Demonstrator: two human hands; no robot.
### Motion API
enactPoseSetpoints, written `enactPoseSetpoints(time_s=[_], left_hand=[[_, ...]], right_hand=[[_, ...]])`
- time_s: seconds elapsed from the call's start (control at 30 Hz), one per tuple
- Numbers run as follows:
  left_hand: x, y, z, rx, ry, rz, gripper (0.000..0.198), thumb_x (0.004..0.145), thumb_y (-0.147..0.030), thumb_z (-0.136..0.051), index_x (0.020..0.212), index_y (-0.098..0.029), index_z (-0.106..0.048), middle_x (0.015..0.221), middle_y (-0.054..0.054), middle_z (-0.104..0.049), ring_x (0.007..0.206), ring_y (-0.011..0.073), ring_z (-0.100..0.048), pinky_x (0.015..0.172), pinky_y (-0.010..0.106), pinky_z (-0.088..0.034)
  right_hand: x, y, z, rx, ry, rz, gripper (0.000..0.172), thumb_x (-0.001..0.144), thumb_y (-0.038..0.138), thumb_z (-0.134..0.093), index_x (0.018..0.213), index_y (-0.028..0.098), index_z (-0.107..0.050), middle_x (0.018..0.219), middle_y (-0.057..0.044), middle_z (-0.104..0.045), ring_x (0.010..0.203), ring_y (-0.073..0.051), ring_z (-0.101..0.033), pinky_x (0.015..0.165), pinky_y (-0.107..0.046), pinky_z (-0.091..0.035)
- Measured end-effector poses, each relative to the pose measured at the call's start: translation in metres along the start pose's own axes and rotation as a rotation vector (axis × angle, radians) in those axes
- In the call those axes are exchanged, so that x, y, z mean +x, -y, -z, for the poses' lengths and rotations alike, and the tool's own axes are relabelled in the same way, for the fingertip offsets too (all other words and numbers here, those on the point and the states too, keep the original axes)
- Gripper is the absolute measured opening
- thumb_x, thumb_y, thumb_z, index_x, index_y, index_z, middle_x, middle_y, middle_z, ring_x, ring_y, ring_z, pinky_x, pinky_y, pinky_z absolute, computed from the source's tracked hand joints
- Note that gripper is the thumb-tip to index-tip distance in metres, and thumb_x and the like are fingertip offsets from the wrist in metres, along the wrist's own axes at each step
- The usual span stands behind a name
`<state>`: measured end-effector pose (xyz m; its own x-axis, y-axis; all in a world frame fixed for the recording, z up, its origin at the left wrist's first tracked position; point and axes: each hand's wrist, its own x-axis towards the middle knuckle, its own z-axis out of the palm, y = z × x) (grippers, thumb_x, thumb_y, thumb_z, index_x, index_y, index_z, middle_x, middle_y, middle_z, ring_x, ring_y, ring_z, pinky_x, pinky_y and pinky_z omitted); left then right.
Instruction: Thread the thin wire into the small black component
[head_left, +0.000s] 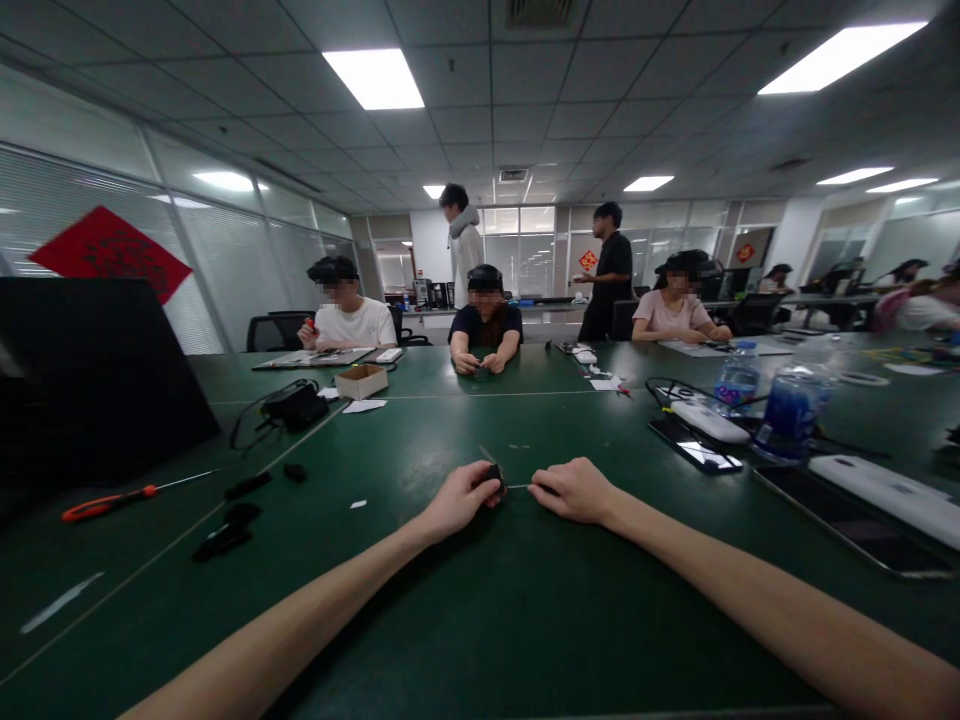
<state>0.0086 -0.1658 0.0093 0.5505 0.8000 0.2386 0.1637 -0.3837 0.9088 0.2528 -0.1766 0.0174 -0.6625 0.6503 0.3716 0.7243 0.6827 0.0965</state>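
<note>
Both my forearms stretch out over a dark green table (480, 600). My left hand (457, 500) is closed round a small black part (493, 474), held just above the table. My right hand (574, 490) is closed in a pinch on a thin tool whose slim metal shaft (519, 487) points left toward the black part. The two hands are a few centimetres apart, tips facing each other.
An orange-handled screwdriver (112, 500) and small black parts (225, 535) lie at left, beside a black upright panel (90, 380). Phones (694, 447), a white device (709, 422) and water bottles (791, 410) sit at right. Several people sit or stand at the far side.
</note>
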Motion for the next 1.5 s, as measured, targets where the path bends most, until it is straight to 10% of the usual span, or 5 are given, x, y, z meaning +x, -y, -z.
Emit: enactPoseSetpoints(time_s=[0.37, 0.67, 1.5], left_hand=[[-0.005, -0.006, -0.003, 0.262, -0.004, -0.061, 0.024, 0.085, -0.035, -0.050, 0.095, -0.016, -0.059, 0.083, 0.004, -0.063, 0.075, 0.0157, -0.057, 0.070, 0.027, -0.042], [0.004, 0.009, 0.001, -0.008, -0.086, -0.060, 0.026, 0.086, -0.035, -0.047, 0.101, -0.015, -0.056, 0.094, 0.006, -0.060, 0.080, 0.0156, -0.057, 0.075, 0.029, -0.046], [-0.002, 0.006, 0.000, 0.110, -0.071, -0.098, 0.023, 0.085, -0.031, -0.050, 0.102, -0.018, -0.058, 0.099, 0.006, -0.062, 0.088, 0.0179, -0.059, 0.082, 0.031, -0.046]], right_hand=[[0.004, -0.007, -0.009, 0.054, -0.154, -0.367, 0.039, 0.096, 0.039, -0.028, 0.096, 0.021, -0.062, 0.070, -0.003, -0.065, 0.059, -0.013, -0.058, 0.059, -0.022, -0.035], [0.003, -0.005, -0.005, 0.103, 0.013, -0.021, 0.032, 0.093, 0.038, -0.037, 0.089, 0.020, -0.064, 0.072, -0.002, -0.067, 0.063, -0.013, -0.059, 0.061, -0.022, -0.034], [-0.001, 0.008, 0.003, -0.128, 0.075, -0.018, 0.036, 0.094, 0.041, -0.031, 0.091, 0.022, -0.062, 0.071, -0.003, -0.066, 0.058, -0.013, -0.056, 0.054, -0.023, -0.025]])
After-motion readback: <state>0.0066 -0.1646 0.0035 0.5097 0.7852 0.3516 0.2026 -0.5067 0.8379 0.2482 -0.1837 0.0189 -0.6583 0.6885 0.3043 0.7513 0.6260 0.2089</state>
